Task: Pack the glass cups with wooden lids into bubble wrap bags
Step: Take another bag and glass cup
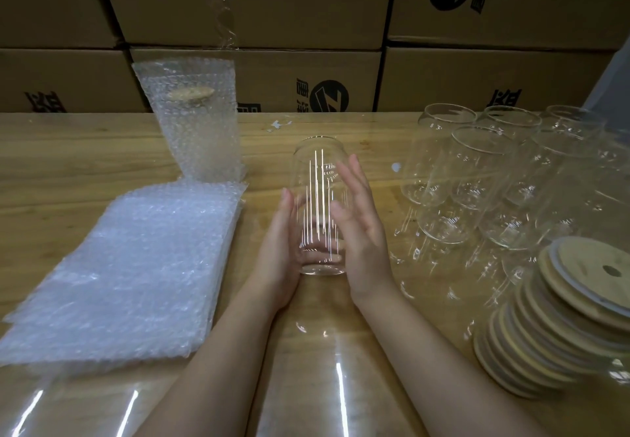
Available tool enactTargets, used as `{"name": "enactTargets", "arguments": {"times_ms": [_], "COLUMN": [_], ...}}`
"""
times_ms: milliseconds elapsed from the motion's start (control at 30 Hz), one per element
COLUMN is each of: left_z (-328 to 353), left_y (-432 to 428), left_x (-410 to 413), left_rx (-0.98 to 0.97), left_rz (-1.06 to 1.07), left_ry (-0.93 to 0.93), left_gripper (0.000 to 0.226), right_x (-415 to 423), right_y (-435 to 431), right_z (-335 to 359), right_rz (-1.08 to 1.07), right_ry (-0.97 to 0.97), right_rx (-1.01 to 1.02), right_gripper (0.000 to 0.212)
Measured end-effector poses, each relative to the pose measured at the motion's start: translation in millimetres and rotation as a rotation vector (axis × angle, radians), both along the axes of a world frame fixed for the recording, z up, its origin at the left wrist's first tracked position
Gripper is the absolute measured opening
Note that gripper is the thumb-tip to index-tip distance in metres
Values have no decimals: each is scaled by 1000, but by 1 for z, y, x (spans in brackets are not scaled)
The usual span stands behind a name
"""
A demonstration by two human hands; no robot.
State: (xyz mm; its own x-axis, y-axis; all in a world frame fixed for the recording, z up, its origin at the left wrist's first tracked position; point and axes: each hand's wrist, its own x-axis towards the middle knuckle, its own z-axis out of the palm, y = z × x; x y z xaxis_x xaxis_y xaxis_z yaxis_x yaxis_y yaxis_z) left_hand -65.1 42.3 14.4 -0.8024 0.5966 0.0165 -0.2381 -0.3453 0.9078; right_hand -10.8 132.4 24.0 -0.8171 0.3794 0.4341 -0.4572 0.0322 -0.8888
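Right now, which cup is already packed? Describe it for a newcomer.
Find the cardboard boxes behind the wooden table. Before them, beyond the flat stack of bubble wrap bags, stands the packed cup. Unlike the bare glasses at right, it wears bubble wrap and a wooden lid.

One lidless glass cup [318, 204] upright at centre; empty cups [494, 177] at two o'clock, stacked wooden lids [552, 331] at four, bubble bags [136, 266] at nine.

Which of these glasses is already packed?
The cup at the back left: it stands inside a bubble bag with a wooden lid on; the other cups are bare.
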Motion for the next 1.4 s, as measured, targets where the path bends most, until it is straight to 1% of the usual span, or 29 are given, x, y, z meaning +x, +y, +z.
{"name": "enactTargets", "arguments": {"times_ms": [67,133,200,267,300,367,400,433,467,500,567,600,633,700,733,767,833,933,1000,1067,1167,1233,1267,1333,1367,1400], "left_z": [1,2,2,0,0,0,0,-1,-2,-1,-1,0,0,-1,-1,-2,-1,0,-3,-2,3,4,5,8,10,11], "left_y": [-2,-2,-2,0,1,4,4,4,4,4,3,3,3,3,4,5,8,12,10,7,3,2,1,-3,-5,-7], "left_x": [0,1,2,1,1,1,0,-1,-2,-3,-3,-3,-2,-2,-2,-1,3,9,7,5,5,5,6,7,7,7], "left_rx": [3,21,41,36,34,30,22,16,14,14,18,24,25,23,19,7,-46,-79,-93,-100,-90,-26,8,29,32,42], "left_rz": [-37,-93,-133,-126,-106,-45,0,52,109,170,266,308,342,346,329,304,246,198,189,159,94,3,-67,-222,-284,-324], "left_ry": [-19,-37,-63,-54,-41,-15,-2,9,19,30,62,88,115,142,154,169,211,271,270,224,150,30,-45,-173,-227,-277], "left_gripper": [66,70,67,64,62,59,57,54,51,52,60,56,49,39,38,39,48,76,84,82,68,62,61,61,63,67], "right_x": [-2,-2,-2,-4,-5,-8,-9,-9,-9,-9,-9,-9,-8,-8,-8,-8,-9,-11,-11,-13,-13,-11,-11,-11,-11,-12], "right_y": [3,6,9,9,9,8,7,7,7,6,5,4,3,0,-1,-2,-2,2,3,5,9,11,13,15,16,18], "right_z": [0,0,-3,-5,-5,-6,-6,-5,-6,-8,-13,-14,-14,-15,-16,-18,-19,-20,-22,-23,-17,-12,-10,-9,-9,-9], "right_rz": [9,54,84,131,171,256,282,288,276,249,211,186,148,52,2,-41,-111,-154,-153,-116,-79,-46,-31,-27,-41,-65], "right_ry": [-38,-90,-138,-180,-190,-192,-205,-230,-241,-234,-178,-171,-178,-202,-200,-195,-186,-169,-151,-163,-170,-182,-195,-245,-255,-241], "right_rx": [-42,-131,-218,-264,-298,-396,-439,-456,-410,-332,-216,-206,-199,-160,-116,-82,-76,-85,-62,-110,-223,-387,-482,-613,-648,-669], "right_gripper": [46,46,47,58,59,41,35,36,38,34,23,27,39,64,69,70,66,60,54,51,49,44,48,69,74,72]}}
